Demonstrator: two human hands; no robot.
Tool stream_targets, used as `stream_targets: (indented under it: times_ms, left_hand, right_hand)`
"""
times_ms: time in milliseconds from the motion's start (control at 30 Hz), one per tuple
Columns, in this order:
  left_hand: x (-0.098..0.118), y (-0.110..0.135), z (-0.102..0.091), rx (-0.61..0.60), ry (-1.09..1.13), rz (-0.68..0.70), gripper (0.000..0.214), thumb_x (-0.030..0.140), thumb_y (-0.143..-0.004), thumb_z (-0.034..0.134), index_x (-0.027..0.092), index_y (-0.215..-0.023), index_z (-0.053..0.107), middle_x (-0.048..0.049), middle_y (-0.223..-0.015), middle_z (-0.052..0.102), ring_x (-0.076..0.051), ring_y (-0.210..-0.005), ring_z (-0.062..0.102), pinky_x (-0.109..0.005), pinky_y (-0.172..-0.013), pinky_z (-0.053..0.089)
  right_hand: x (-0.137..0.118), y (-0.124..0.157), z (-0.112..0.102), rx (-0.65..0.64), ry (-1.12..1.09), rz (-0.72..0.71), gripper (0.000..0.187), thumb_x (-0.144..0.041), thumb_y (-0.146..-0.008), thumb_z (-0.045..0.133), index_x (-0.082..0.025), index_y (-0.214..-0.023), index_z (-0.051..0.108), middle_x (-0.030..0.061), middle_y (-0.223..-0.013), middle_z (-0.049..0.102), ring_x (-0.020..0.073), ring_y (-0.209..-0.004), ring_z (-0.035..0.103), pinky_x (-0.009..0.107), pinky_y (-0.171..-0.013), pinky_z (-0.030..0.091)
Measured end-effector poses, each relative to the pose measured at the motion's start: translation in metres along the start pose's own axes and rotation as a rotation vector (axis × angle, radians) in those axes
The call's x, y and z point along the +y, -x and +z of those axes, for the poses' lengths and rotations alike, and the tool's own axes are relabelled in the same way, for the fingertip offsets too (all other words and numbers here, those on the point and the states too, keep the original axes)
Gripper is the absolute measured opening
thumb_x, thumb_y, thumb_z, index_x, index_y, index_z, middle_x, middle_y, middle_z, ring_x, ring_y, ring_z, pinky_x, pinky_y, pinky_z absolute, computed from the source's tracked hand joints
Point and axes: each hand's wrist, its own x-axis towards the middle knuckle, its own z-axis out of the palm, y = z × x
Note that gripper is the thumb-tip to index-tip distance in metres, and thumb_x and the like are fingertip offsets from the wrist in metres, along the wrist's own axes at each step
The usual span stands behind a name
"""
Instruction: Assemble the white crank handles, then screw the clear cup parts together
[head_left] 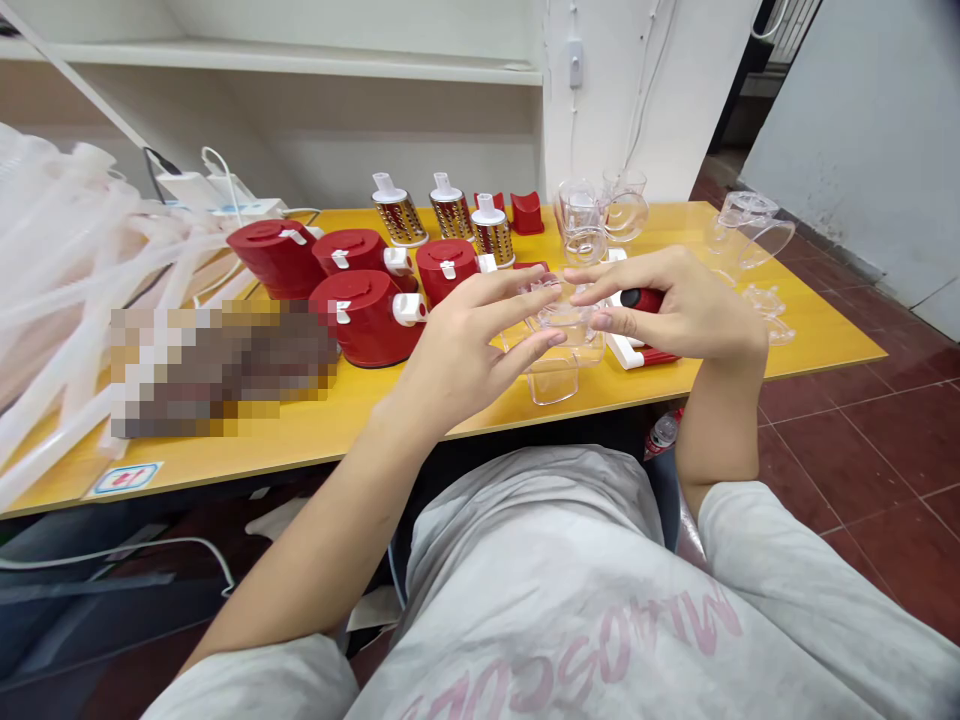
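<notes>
My left hand (480, 335) reaches over the table with fingers stretched and slightly spread. Opposite it, my right hand (667, 305) also has its fingers extended, pointing left. Between and below the fingertips stands a clear plastic housing (553, 382), partly covered by both hands; whether the fingertips touch it I cannot tell. Just under my right hand lies a red and white part (626, 352) with a black-ended red grip (643, 298), half hidden by the hand. Left of my left hand are several red housings (367, 318) with white fittings.
Metal grater drums (401, 218) with white stems stand at the back beside small red blocks (527, 213). Clear plastic parts (581, 215) sit at the back right, others (750, 225) along the right side. White plastic bags (75, 270) heap at left. A blurred-out patch (232, 370) covers the table's left.
</notes>
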Motion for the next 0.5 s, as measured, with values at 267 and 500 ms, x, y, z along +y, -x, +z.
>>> stream_targets:
  times_ms: [267, 500]
  left_hand:
    - [-0.0005, -0.0006, -0.0019, -0.023, -0.013, 0.002, 0.045, 0.053, -0.111, 0.074, 0.030, -0.149, 0.079, -0.0133, -0.156, 0.075, -0.035, -0.142, 0.073, -0.056, -0.123, 0.060]
    - [-0.0041, -0.0022, -0.0048, -0.036, 0.011, -0.016, 0.048, 0.063, -0.106, 0.079, 0.030, -0.141, 0.080, -0.0133, -0.156, 0.073, -0.036, -0.142, 0.071, -0.057, -0.124, 0.058]
  right_hand:
    - [0.0059, -0.0051, 0.0016, -0.008, -0.054, 0.013, 0.028, -0.055, -0.095, 0.090, -0.029, -0.105, 0.094, 0.0035, -0.106, 0.092, 0.0291, -0.134, 0.084, 0.039, -0.112, 0.069]
    - [0.0090, -0.0054, 0.0036, -0.016, -0.022, 0.037, 0.031, -0.053, -0.090, 0.095, -0.030, -0.111, 0.093, 0.0028, -0.115, 0.092, 0.0258, -0.120, 0.086, 0.039, -0.110, 0.069]
